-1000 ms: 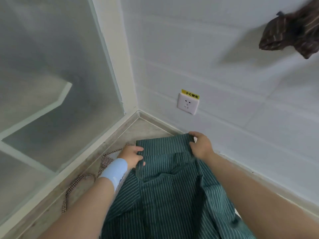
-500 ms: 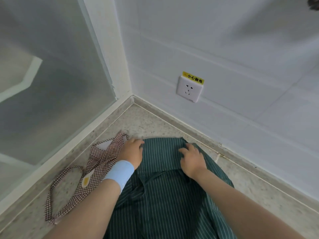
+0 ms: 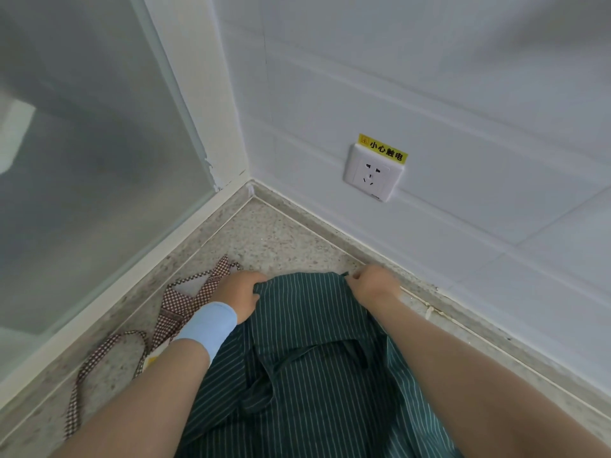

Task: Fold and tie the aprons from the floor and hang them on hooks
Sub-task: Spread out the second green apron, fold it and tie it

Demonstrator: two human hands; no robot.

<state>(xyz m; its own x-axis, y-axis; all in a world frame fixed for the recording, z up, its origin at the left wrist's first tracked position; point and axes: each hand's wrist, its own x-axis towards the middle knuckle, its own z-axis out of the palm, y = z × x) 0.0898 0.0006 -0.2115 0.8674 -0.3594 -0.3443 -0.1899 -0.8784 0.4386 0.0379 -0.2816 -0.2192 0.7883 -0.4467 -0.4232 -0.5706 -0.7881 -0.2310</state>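
A dark green striped apron (image 3: pixel 307 368) lies spread on the speckled floor in front of me. My left hand (image 3: pixel 241 294), with a light blue wristband, grips the apron's far left corner. My right hand (image 3: pixel 375 285) pinches its far right corner near the skirting. A dark strap (image 3: pixel 274 375) lies looped across the middle of the green cloth. To the left, a brown checked apron (image 3: pixel 185 302) lies crumpled on the floor, partly under my left forearm, its strap trailing toward me. No hooks are in view.
The floor corner (image 3: pixel 261 233) sits between a frosted glass partition (image 3: pixel 82 180) on the left and a white tiled wall on the right. A wall socket (image 3: pixel 372 175) with a yellow warning label is low on the wall.
The view has tilted down and a hanging brown apron has left the frame. The green apron came down onto the floor, and both hands now clasp its far corners.
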